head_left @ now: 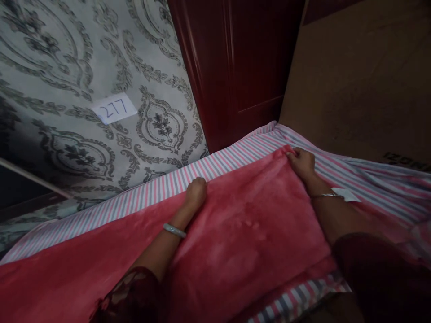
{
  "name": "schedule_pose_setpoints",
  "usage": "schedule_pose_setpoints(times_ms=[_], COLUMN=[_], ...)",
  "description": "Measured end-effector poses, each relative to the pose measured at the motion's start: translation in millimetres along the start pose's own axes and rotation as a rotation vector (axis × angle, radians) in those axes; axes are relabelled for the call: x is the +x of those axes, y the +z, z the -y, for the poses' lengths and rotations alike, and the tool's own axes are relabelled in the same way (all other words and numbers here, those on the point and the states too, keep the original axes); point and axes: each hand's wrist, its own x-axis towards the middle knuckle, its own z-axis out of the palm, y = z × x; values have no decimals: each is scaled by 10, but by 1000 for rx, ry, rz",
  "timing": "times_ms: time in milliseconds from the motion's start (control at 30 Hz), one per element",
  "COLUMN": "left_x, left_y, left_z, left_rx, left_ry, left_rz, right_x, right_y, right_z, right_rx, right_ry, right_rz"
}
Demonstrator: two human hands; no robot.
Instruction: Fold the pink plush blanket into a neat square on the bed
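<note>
A plush red blanket [249, 224] lies spread over a pink, grey and white striped sheet [161, 190]. My left hand [196, 193] is closed on the blanket's far edge near the middle of the view, a bracelet on its wrist. At the blanket's far right corner, my right hand [302, 162] pinches the fabric between thumb and fingers, bunching it slightly. Faint creases run across the blanket between the two hands. Part of its right side is hidden behind my right forearm.
Patterned wallpaper [161, 123] with a paper label [115, 108] reading 277 rises at the far left. A dark red wooden panel [215, 67] stands beyond the sheet. To the right leans a large cardboard sheet or box [363, 85]. A white tag [346, 194] lies near my right wrist.
</note>
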Motion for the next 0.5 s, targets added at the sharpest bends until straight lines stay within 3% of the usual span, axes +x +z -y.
schedule_pose_setpoints(times_ms=[167, 333, 500], left_x=[103, 113, 37], left_y=[-59, -82, -181], left_z=[54, 54, 259], left_rx=[-94, -103, 55], left_ry=[-135, -12, 33], left_rz=[-69, 63, 204], right_x=[61, 83, 102], right_y=[18, 45, 59], right_z=[-29, -39, -66], right_rx=[59, 18, 21], right_ry=[-11, 21, 39], right_rz=[-26, 18, 24])
